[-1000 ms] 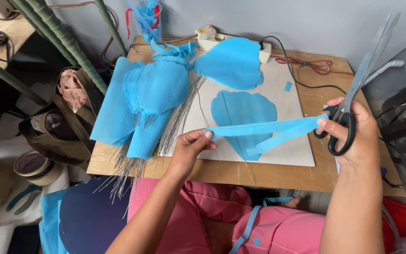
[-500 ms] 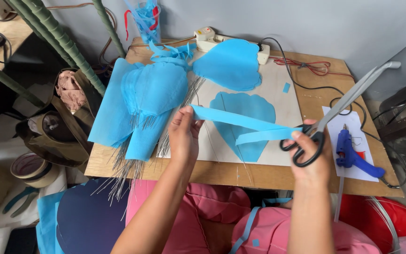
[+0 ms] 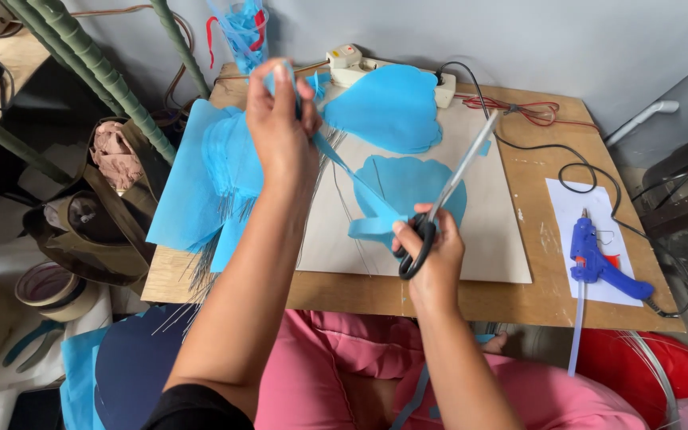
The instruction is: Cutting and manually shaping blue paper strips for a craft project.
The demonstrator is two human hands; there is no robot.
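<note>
Head view: left hand (image 3: 280,131) raised over the table's far-left part, fingers pinched shut on the upper end of a blue strip (image 3: 342,169). The strip runs taut, down and right, to the right hand (image 3: 428,247). Right hand grips the black handles of scissors (image 3: 447,191), fingers through the loops; long silver blades point up-right, looking closed or nearly so, right alongside the strip's lower end. Under them, a pale board (image 3: 503,239) on the wooden table (image 3: 551,143) carries two blue petal-shaped cutouts (image 3: 388,107). Stack of blue sheets (image 3: 201,183) with thin wires at table's left edge. Blue glue gun (image 3: 599,259) lies on white paper, right side, well apart from the hands. White power strip (image 3: 352,64) at far edge.
</note>
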